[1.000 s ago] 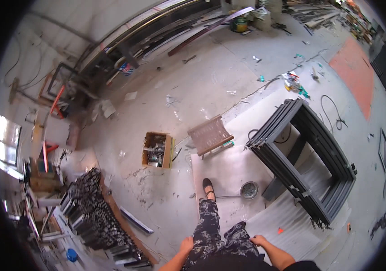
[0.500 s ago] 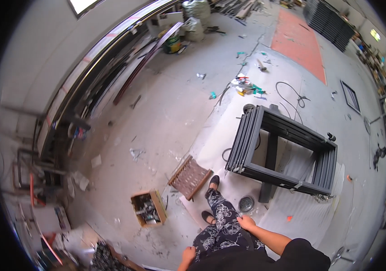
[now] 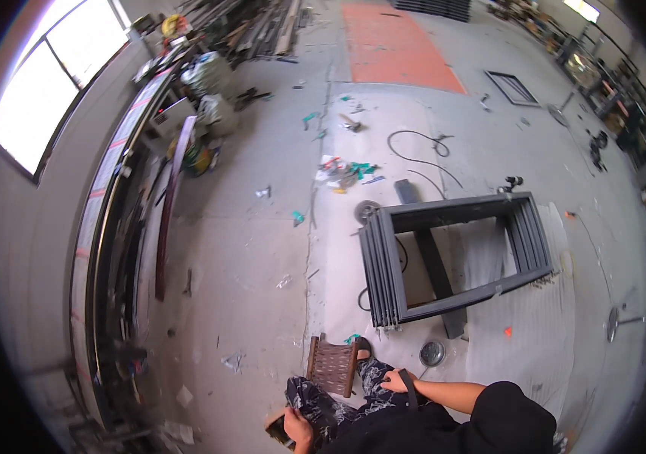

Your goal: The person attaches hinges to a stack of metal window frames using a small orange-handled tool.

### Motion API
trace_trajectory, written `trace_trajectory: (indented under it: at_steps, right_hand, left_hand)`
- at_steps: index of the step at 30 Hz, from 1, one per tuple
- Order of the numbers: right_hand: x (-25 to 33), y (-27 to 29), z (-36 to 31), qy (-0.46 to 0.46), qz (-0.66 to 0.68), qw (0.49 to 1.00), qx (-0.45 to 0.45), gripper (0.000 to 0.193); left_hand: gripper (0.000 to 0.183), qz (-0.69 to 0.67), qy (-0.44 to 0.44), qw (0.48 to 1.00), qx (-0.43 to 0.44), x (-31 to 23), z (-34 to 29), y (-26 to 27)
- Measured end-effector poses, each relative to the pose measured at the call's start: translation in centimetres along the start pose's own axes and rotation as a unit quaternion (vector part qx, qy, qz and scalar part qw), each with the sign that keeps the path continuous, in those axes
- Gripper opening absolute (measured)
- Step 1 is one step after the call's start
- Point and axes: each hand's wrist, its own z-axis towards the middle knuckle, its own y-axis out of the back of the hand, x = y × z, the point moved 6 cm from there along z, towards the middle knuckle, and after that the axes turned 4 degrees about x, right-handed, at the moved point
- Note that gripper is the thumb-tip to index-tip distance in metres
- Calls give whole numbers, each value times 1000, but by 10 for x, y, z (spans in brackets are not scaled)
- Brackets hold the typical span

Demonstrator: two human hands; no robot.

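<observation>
My left hand (image 3: 298,427) is closed on the fabric of my dark patterned trousers (image 3: 314,401) at the left leg. My right hand (image 3: 397,380) grips the same trousers at the right thigh, and a dark strap (image 3: 408,392) hangs beside that wrist. Just ahead of my legs stands a low stool (image 3: 332,366) with a brown woven seat and wooden rails. A stack of dark grey rectangular frames (image 3: 451,307) rests on a dark beam (image 3: 432,265) to the front right. Between it and my right arm sits a round tin (image 3: 431,352) with small grey contents.
A cardboard box (image 3: 277,428) is partly hidden behind my left hand. White sheeting (image 3: 520,356) lies under the frames. Farther out are a black cable (image 3: 414,155), scattered scraps (image 3: 342,174) and a hammer (image 3: 351,123). Long profiles (image 3: 172,219) line the left wall.
My view has turned, shifting the box toward the lower edge and partly out of sight. My body is nearer the stool, and my knees are more bent. Both hands stay at my trousers.
</observation>
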Motion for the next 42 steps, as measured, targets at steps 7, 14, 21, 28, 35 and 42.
trace_trajectory:
  at_steps: [7, 14, 21, 28, 35, 42]
  right_hand:
    - [56, 36, 49, -63, 129, 989, -32, 45]
    - [152, 130, 97, -179, 52, 961, -202, 41]
    - [245, 203, 175, 36, 174, 935, -308, 14]
    - [231, 251, 232, 9, 59, 970, -235, 17]
    - [208, 397, 279, 24, 90, 969, -231, 20]
    - [187, 495, 298, 83, 181, 956, -217, 22]
  left_hand:
    - [37, 84, -10, 929, 360, -14, 136, -3]
    - [56, 90, -105, 860, 491, -83, 318, 25]
    - [47, 213, -84, 820, 525, -103, 404, 72]
    - [53, 259, -45, 767, 585, -107, 480, -62]
    - [45, 236, -156, 772, 569, -249, 553, -94]
    - [35, 330, -230, 773, 491, -368, 627, -119]
